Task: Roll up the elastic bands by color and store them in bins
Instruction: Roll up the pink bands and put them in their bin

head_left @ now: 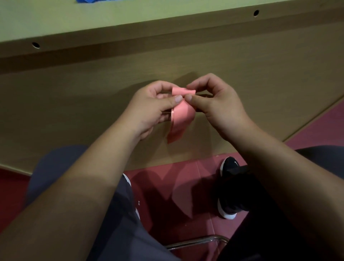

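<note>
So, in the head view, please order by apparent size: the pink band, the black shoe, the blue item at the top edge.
1. black shoe
2. pink band
3. blue item, mostly cut off by the frame, so its real size is unknown.

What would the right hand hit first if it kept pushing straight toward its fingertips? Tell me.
The right hand points left, so probably the pink band it already pinches, then the left hand fingertips just beyond.
</note>
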The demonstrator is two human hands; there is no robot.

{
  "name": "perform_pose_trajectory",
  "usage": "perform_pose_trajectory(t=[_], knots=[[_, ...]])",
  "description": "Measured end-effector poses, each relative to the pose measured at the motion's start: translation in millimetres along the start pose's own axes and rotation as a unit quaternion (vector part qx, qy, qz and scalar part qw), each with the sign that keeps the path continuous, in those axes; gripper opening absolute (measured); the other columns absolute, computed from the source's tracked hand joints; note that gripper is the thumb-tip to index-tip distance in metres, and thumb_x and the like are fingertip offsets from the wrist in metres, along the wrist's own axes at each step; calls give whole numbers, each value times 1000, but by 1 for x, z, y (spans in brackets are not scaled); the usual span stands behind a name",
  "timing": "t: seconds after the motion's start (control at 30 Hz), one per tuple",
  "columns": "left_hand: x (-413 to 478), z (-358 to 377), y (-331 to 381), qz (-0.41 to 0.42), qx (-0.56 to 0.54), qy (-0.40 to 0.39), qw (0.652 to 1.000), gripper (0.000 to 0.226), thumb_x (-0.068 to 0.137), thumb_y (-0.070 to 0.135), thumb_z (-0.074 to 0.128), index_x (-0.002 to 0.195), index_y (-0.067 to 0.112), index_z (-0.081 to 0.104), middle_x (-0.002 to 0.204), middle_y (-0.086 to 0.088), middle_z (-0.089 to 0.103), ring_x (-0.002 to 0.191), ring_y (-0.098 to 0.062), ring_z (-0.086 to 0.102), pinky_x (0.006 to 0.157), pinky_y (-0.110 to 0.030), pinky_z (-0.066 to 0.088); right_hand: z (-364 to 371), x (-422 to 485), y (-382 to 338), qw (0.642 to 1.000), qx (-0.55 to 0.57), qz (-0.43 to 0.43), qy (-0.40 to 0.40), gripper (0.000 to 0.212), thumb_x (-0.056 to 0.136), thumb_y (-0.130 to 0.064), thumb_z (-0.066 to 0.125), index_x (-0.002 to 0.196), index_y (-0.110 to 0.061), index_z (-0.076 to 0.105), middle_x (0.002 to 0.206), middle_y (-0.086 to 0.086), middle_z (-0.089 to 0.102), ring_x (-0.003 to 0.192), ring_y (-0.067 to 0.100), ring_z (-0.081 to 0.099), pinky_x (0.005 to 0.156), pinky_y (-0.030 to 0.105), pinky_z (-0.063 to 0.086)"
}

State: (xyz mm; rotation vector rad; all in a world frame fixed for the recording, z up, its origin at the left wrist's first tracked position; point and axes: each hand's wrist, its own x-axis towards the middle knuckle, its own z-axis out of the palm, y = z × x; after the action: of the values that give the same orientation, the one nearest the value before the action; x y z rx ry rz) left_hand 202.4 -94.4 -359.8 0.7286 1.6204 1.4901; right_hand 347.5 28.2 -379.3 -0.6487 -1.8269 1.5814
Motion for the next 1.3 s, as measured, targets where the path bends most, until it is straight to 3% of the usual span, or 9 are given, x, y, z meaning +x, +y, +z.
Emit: perform_pose_trajectory(t=[0.2,0.5,0.6,0.7,0.9,1.0,1.13,1.2,1.3], knots=[[1,-3,2,5,-11,-4,1000,28,96,9,74,122,1,70,103,-10,79,92,-17,76,80,-29,61,-1,0,0,1000,10,-4,-8,20,88,-4,82,95,-22,74,102,11,77,88,21,72,87,50,61],[1,-4,3,26,-25,1,999,22,94,-2,72,112,10,68,102,-13,78,90,-20,76,80,-32,62,2,3,6,997,58,33,-32,16,97,-17,77,111,-10,75,83,2,68,75,15,60,75,39,52],[1,-5,3,6,-42,-4,999,28,94,-3,72,121,2,67,106,-14,78,92,-19,76,78,-27,61,2,3,6,999,39,23,-24,15,96,-14,78,111,-12,76,85,2,69,76,16,61,76,40,55],[1,-4,1,8,-31,5,999,32,96,-2,70,126,-7,63,98,-11,78,85,-16,76,75,-24,60,1,3,6,1000,17,18,-14,17,95,-11,79,112,-15,75,91,1,68,77,11,63,72,29,55],[2,-3,-3,21,17,6,1000,36,95,6,76,128,-1,64,114,-23,76,93,-22,74,82,-36,60,0,4,8,1000,-12,0,8,19,92,-11,81,108,-20,76,93,-1,74,84,9,65,80,30,56],[2,0,-2,31,36,25,999,41,92,1,76,129,-2,59,105,-22,76,86,-18,75,76,-32,61,0,3,6,1000,-7,2,17,19,92,-11,80,107,-20,75,94,3,75,84,11,66,81,33,58],[3,1,-2,23,36,39,998,43,90,-3,78,127,-1,55,112,-26,75,94,-28,74,88,-45,62,-2,3,5,999,-19,-3,34,20,90,-11,81,106,-23,76,96,-4,77,88,9,68,88,38,59],[3,1,-2,18,27,42,999,39,91,-2,77,124,1,55,105,-19,77,92,-24,75,86,-43,63,-1,2,6,999,-29,-1,45,21,90,-12,83,105,-24,76,97,2,78,86,6,66,85,32,57],[4,3,-2,14,15,40,999,34,95,0,74,121,6,54,89,-2,78,82,-10,76,70,-26,63,1,0,7,997,-53,-2,58,21,90,-14,84,105,-25,76,103,13,76,83,6,63,80,27,55]])
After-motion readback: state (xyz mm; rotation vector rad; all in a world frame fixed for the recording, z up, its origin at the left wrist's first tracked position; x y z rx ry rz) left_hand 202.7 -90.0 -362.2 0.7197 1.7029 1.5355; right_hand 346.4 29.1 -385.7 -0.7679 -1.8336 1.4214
